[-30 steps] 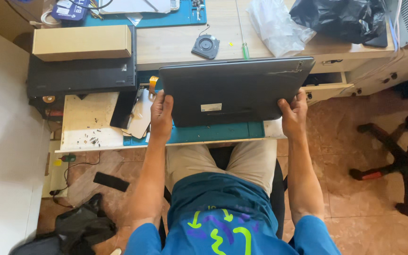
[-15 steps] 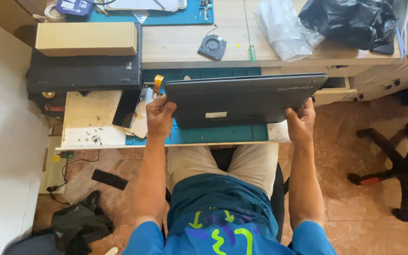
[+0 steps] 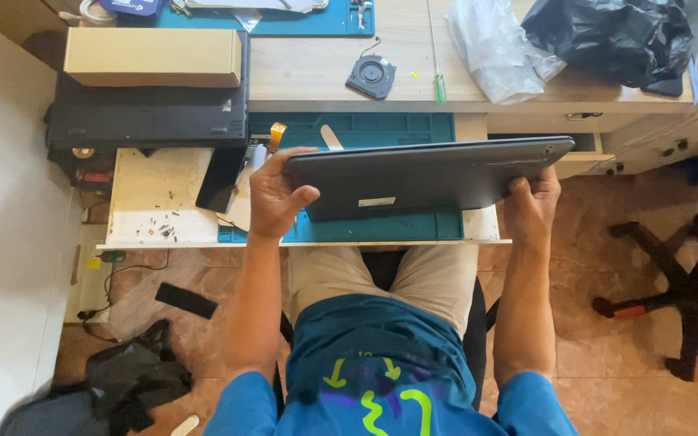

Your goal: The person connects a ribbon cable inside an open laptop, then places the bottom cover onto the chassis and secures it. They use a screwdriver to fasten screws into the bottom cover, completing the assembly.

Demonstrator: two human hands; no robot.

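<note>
Laptop (image 3: 422, 182) now tipped up nearly edge-on, flatter a second ago. I see left hand (image 3: 275, 194) and right hand (image 3: 531, 211) with fingers clamped on its side edges, lifted above the teal mat (image 3: 381, 129) on the tabletop (image 3: 317, 73); looks mid-flip.

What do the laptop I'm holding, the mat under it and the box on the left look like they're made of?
Laptop: dark grey matte shell, plastic or metal; the flat, dull surface leaves it open.
Mat: teal, probably rubber or silicone, with moulded compartments and no shine.
Box: plain brown cardboard, with folded edges.
</note>
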